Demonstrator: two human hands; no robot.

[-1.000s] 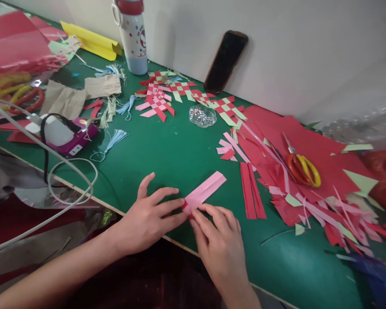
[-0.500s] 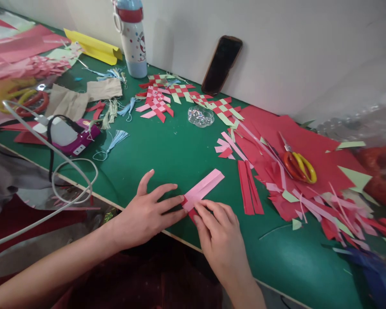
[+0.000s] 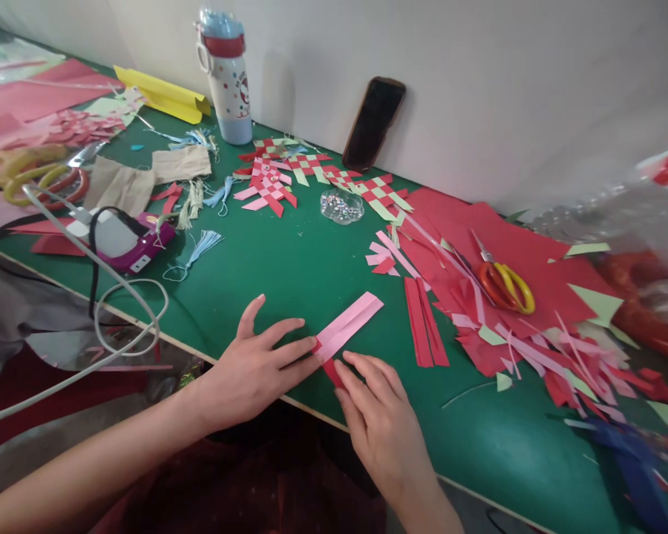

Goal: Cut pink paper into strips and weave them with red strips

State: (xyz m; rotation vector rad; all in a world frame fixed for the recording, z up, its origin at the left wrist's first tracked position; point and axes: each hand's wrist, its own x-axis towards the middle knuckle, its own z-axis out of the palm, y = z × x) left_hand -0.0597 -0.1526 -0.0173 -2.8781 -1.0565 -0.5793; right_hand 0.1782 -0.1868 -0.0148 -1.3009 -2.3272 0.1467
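Observation:
A pink paper strip with a lengthwise crease lies slanted on the green table near its front edge. At its lower end a red paper strip crosses it. My left hand has its fingers spread, with the fingertips resting on the crossing strips. My right hand pinches the near end of the red strip between thumb and fingers. Two folded red paper strips lie just to the right. Further back are several woven paper pieces in red, pink and pale green.
Scissors lie on red paper sheets at right, among paper scraps. Behind stand a bottle and a phone leaning on the wall. A bead dish, tassels and a charger with cables also lie there.
My right hand has drawn slightly back from the pink strip along the red one, uncovering more red paper. My left hand stays in place. The camera view has shifted a little.

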